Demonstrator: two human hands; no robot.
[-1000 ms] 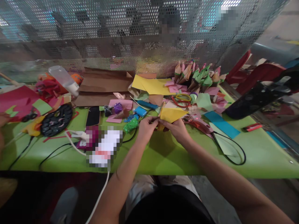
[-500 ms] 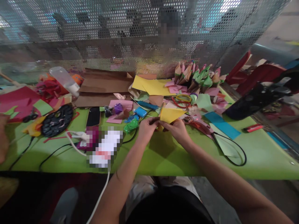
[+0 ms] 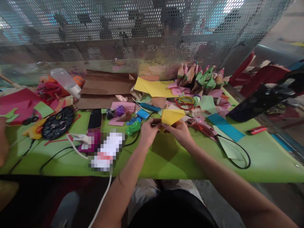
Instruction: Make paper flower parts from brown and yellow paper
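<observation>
Between my two hands is a piece of yellow paper [image 3: 171, 117], folded or rolled to a point at its lower end, held above the green tabletop. My left hand [image 3: 151, 129] pinches its lower left edge. My right hand [image 3: 178, 129] grips the lower right side, thumb near the bottom tip. Just right of my right hand lies a pink-red glue gun [image 3: 205, 127] with a black cord. Left of my left hand are a crumpled green plastic wrapper [image 3: 133, 128] and a blue item [image 3: 142, 114].
Paper cones [image 3: 201, 76] stand clustered at the back right, near a black bottle [image 3: 251, 104]. Yellow sheets [image 3: 154, 86] and brown paper [image 3: 106, 85] lie at the back. A phone [image 3: 108, 152] with a white cable and a power strip [image 3: 93, 141] sit front left. Another person's hand [image 3: 3, 141] is at the left edge.
The yellow paper has turned slightly, and its right corner has drawn in toward the left. Both my hands keep hold of it, shifting only a little.
</observation>
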